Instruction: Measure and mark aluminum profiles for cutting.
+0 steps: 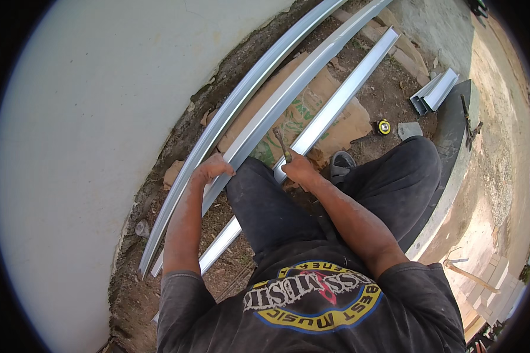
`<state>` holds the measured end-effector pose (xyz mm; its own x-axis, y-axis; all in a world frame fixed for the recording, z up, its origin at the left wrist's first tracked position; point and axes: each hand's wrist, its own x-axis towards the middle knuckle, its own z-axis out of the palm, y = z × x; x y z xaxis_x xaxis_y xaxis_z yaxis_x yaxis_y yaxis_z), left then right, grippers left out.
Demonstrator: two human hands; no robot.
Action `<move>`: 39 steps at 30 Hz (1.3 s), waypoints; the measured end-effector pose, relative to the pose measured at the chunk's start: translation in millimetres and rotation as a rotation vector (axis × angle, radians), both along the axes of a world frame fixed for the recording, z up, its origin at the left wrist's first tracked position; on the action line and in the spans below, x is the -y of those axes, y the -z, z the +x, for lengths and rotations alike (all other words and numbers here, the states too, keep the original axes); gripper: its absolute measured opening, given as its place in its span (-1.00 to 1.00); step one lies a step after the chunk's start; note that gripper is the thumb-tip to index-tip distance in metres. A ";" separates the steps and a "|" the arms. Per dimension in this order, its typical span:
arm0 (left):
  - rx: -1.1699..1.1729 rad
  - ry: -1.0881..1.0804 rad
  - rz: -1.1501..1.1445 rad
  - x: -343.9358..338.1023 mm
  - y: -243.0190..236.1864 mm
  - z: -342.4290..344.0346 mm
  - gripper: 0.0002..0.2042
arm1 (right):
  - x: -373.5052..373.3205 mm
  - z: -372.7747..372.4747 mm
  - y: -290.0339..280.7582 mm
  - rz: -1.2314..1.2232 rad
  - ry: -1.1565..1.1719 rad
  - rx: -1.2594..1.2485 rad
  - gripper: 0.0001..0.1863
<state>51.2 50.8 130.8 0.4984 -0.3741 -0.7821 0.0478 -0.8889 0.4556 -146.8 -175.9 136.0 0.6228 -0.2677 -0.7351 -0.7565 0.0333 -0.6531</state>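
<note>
1. Across the person's knee, on the bare ground beside a white wall, lies the long metal channel (330,112); it runs from the lower left up to the upper right, over flattened cardboard (303,115).
2. Just left of it lie two more silver metal profiles: the middle profile (288,97) and the outer profile (241,100), which is close to the foot of the white wall (100,147).
3. The right hand (300,169) is closed around a thin dark hand tool (282,145). The tool stands nearly upright, and its lower end is at the edge of the long metal channel.
4. The left hand (213,169) rests on the middle profile with the fingers curled over its edge, so it grips this profile.
5. The person crouches, and the dark trousers (394,176) cover part of the channel. A dark shoe (340,162) shows between the knees.
6. To the right of the cardboard a yellow tape measure (384,126) lies on the soil, near a small grey flat piece (408,130).
7. Farther right, short metal offcuts (434,91) rest on a dark curved kerb (453,135), well apart from both hands.
8. At the lower right a wooden-handled tool (465,272) lies on light paving.
</note>
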 end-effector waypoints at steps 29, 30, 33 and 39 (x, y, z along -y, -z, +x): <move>0.026 -0.020 -0.160 -8.1 8.4 -8.2 -0.44 | -15.9 -3.9 15.7 -0.376 -0.191 -0.086 -0.56; 0.029 -0.019 -0.159 -9.7 8.3 -1.0 -0.44 | -14.6 -7.0 23.2 -0.411 -0.211 -0.045 -0.59; -0.190 0.009 -0.078 -11.7 5.4 18.3 -0.47 | -2.5 -15.9 43.8 -0.486 -0.253 0.047 -0.64; -0.243 -0.055 -0.079 -17.2 11.8 18.1 -0.43 | -7.9 -11.8 39.5 -0.543 -0.288 0.069 -0.65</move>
<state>69.3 68.1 119.1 0.3208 -0.4160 -0.8509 0.2119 -0.8441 0.4925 -158.6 -168.0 96.5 0.7671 -0.4061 -0.4966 -0.6410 -0.5171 -0.5672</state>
